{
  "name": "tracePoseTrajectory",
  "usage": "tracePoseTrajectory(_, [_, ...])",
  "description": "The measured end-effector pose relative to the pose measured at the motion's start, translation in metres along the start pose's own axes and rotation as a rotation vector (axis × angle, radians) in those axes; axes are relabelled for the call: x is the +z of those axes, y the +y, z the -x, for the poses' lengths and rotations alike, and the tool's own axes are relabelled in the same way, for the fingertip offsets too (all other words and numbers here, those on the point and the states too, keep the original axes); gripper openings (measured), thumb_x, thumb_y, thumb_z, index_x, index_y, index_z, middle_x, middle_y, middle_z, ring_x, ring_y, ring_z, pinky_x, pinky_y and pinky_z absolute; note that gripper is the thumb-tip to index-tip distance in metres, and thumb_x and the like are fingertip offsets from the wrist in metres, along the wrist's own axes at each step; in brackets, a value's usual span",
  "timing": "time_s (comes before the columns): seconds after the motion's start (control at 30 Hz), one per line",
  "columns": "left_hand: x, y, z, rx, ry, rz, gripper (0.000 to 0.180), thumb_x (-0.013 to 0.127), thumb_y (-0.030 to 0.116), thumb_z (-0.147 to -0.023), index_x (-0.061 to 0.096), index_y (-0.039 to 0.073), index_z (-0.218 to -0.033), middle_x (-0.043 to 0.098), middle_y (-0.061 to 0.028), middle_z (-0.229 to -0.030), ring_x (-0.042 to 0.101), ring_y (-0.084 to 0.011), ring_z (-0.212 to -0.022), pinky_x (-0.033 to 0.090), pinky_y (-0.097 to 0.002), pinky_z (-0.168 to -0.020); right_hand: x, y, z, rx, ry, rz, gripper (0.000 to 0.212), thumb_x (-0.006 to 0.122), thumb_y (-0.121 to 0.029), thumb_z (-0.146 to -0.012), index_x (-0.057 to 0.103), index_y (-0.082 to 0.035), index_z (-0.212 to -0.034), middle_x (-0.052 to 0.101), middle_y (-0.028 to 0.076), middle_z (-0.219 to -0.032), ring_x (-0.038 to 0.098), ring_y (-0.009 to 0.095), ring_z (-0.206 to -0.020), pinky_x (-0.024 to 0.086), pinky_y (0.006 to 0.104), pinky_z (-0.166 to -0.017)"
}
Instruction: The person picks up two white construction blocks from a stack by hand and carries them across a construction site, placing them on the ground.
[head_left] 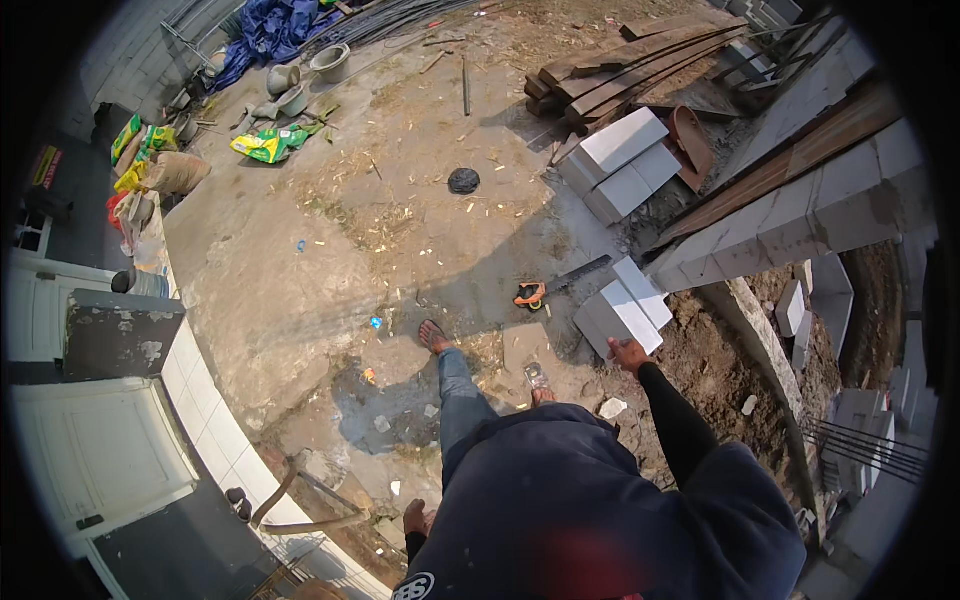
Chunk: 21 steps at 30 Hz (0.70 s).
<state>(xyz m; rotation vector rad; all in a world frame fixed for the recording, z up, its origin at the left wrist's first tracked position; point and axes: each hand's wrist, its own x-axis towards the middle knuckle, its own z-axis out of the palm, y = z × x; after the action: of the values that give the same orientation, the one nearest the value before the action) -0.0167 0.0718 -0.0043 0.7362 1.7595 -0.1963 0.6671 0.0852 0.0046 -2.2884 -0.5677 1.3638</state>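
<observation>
My right hand (628,355) is at the near end of a white concrete block (625,311), its fingers bent against the block's edge. That block lies with another pale block on the ground to my right. Just left of them rests a hand saw (580,272) with an orange handle, its dark blade pointing toward the blocks. My left hand (417,518) hangs low beside my body, away from any object. Its fingers look loose and apart, and I see nothing in them. Part of it is hidden by my dark shirt.
More white blocks (620,165) are stacked farther off, beside wooden planks (640,65). A block wall (800,215) and dug soil (715,350) border the right. A black bundle (463,181) lies ahead. Buckets (330,62) and a blue tarp (265,38) are far left; a tiled step (215,440) runs nearer.
</observation>
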Motion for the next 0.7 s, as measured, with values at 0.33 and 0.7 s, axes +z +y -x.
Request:
tracePoseTrajectory(0.33, [-0.212,0.377,-0.142,-0.100,0.202,0.306,0.046,0.067,0.028,-0.075,0.053,-0.003,-0.106,0.058,-0.0152,-0.099,0.058,-0.0292,-0.074,0.048,-0.0434,-0.055,0.153,-0.056,0.022,0.325,-0.102,-0.177,0.038,0.055,-0.036,-0.083,0.063,0.001,-0.087,0.062,0.011,-0.078,0.062,0.027,-0.074,0.051,0.0420,-0.062])
tracePoseTrajectory(0.7, [-0.134,0.923,-0.222,0.596,-0.010,0.171,0.062,0.064,0.027,-0.079,0.041,-0.005,-0.127,0.052,-0.0185,-0.119,0.051,-0.0298,-0.111,0.047,-0.0446,-0.082,0.125,-0.271,-0.149,0.706,-0.096,-0.535,0.036,0.051,-0.038,-0.085,0.061,-0.005,-0.094,0.064,0.007,-0.085,0.062,0.023,-0.072,0.048,0.0396,-0.063])
